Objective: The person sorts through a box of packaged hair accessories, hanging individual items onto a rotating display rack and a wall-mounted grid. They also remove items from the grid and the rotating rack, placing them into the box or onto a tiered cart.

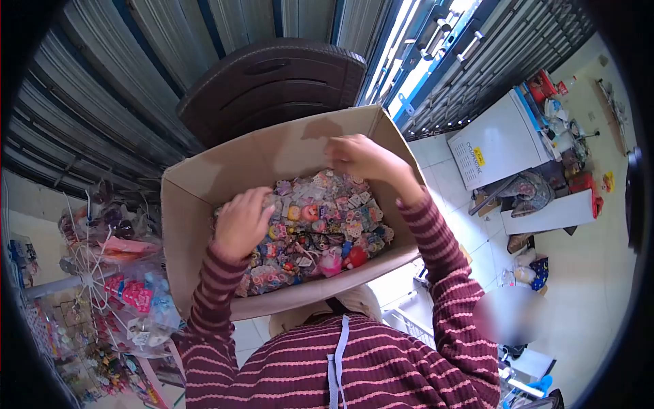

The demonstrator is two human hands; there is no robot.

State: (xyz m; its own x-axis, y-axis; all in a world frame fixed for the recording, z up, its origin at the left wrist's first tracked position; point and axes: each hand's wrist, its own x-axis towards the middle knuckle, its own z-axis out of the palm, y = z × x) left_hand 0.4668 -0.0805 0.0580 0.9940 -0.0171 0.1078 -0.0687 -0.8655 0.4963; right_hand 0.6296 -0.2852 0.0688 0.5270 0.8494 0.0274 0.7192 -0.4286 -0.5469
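Observation:
A large open cardboard box [184, 252] stands in front of me, holding many small colourful trinkets in clear plastic bags [320, 225]. My left hand [240, 223] is over the left side of the pile, fingers stretched forward and thumb apart, with nothing visible in it. Above the far right part of the pile, my right hand [364, 158] is raised close to the back wall, its fingers loosely bent and apart; I see nothing held. A pink trinket [330, 262] and a red one [355, 257] lie near the front wall.
Behind the box is a dark plastic chair [272, 82], against a metal shutter [170, 34]. To the left hang bagged goods [133, 293] on a wire rack [88, 278]. A white cabinet [494, 140] with items on top stands at the right.

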